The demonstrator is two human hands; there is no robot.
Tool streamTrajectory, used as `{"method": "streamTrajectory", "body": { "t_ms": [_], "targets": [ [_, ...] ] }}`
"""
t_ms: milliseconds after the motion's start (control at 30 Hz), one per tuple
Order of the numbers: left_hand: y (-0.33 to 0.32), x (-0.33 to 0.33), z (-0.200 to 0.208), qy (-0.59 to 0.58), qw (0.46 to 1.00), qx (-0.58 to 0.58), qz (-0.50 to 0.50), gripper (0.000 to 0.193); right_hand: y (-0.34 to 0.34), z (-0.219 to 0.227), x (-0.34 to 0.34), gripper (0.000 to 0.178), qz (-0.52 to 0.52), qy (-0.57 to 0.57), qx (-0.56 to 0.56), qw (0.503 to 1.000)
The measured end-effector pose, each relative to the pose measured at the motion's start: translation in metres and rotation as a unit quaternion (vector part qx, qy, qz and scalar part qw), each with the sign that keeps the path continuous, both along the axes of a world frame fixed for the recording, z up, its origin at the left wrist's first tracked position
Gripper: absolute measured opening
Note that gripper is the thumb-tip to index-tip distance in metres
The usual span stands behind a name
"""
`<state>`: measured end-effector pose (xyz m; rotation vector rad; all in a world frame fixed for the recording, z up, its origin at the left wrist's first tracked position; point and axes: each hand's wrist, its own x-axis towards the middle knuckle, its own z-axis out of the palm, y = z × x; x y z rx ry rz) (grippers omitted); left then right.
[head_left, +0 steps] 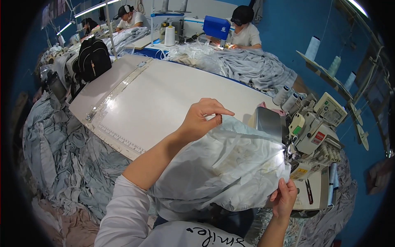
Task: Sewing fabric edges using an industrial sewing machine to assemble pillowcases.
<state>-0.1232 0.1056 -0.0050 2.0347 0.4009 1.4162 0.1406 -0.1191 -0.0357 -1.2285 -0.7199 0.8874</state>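
Note:
A large piece of thin, pale grey-green fabric (pixel 214 168) drapes over the near edge of the table and across my lap. Its right edge runs up to the lit needle area of an overlock sewing machine (pixel 314 131). My left hand (pixel 201 117) has the fabric's upper edge at its thumb, with the index finger stretched to the right and the others curled. Close below the machine's needle area, my right hand (pixel 284 196) pinches the fabric's right edge between thumb and fingers.
The white table (pixel 168 90) carries a taped-down ruler strip (pixel 119 88). A black backpack (pixel 94 59) stands at its far left. Tweezers (pixel 309 191) lie beside the machine. Thread cones (pixel 282 95) stand behind it. Heaped cloth (pixel 70 144) fills the left; two people sew farther back.

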Motion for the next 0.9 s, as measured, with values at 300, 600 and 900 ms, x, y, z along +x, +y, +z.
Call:
{"method": "streamTrajectory", "body": {
  "t_ms": [300,600,900],
  "targets": [
    [-0.003,-0.004,-0.001,-0.011,1.000,-0.007,-0.010,0.026,-0.001,-0.003,-0.002,0.015,0.002,0.009,0.007,1.000],
    [-0.016,0.015,0.018,-0.040,0.989,0.072,0.121,0.033,-0.005,-0.012,-0.025,0.021,-0.058,-0.118,-0.032,0.991],
    [-0.120,0.117,0.032,0.304,0.923,0.217,-0.094,0.046,-0.002,-0.019,-0.063,0.010,0.056,-0.429,0.079,0.898]
  ]
}}
